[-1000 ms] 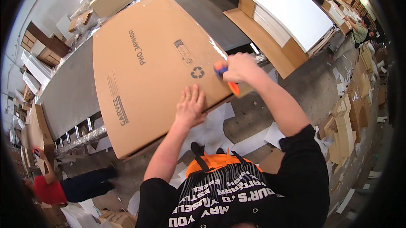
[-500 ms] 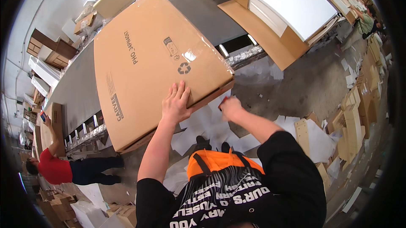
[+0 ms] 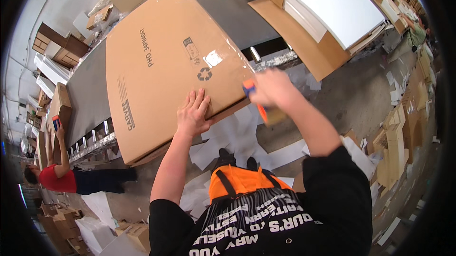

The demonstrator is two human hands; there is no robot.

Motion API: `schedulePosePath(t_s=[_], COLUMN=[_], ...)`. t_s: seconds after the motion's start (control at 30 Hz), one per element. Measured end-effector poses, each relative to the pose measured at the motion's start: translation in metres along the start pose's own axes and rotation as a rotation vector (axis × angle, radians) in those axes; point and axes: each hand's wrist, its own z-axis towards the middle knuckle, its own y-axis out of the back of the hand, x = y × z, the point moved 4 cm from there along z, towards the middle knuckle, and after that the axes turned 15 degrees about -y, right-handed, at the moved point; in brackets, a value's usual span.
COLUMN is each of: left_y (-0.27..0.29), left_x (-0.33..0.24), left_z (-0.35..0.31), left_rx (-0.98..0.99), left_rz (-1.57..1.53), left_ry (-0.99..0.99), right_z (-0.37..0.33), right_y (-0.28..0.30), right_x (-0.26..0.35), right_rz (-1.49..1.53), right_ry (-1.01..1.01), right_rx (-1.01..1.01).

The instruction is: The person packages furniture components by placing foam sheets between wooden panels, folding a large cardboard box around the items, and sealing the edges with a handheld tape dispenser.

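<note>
A large, flat brown cardboard box (image 3: 161, 85) lies across the conveyor, with dark print and a shiny strip of clear tape along its far right edge. My left hand (image 3: 194, 113) rests flat on its top near the front edge, fingers stretched out. At the box's right front corner, my right hand (image 3: 273, 89) is closed around an orange and blue tape dispenser (image 3: 262, 112), blurred by motion. The dispenser's blue end is by the box edge; whether it touches the cardboard I cannot tell.
The dark conveyor belt (image 3: 232, 11) runs behind the box. An opened carton holding white panels (image 3: 327, 4) stands at the far right. On the left, a person in red (image 3: 59, 180) works at another carton (image 3: 59, 108). Paper sheets (image 3: 237, 132) litter the floor; board scraps (image 3: 394, 146) lie right.
My right hand has risen from below the front edge to the box's right corner, bringing the dispenser into fuller view. My left hand has shifted slightly left and stays on the box.
</note>
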Motion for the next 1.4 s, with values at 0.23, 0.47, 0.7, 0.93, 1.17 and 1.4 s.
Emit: schedulePosePath(t_s=[0.23,0.47,0.7,0.93,1.17,1.4], left_y=[0.004,0.0,0.005,0.054,0.075,0.077], left_x=[-0.004,-0.004,0.002,0.063,0.164,0.177], left_z=[0.006,0.0,-0.012,-0.133,-0.318,-0.33], left_rx=[0.007,0.028,0.055,0.261,0.138,-0.054], left_rz=[0.038,0.011,-0.012,-0.008,-0.001,-0.221], left_ry=[-0.007,-0.044,-0.038,-0.021,0.108,0.111], right_z=[-0.019,-0.024,-0.111,-0.191,-0.24,-0.16], right_y=[-0.068,-0.243,-0.28,-0.311,-0.186,-0.065], right_x=[0.005,-0.012,0.013,0.047,0.235,0.44], right_rz=[-0.097,-0.131,0.147,0.339,0.5,0.161], right_ry=[-0.004,0.072,-0.159,-0.523,-0.193,0.008], right_rx=[0.14,0.181,0.354,0.061,-0.278,-0.347])
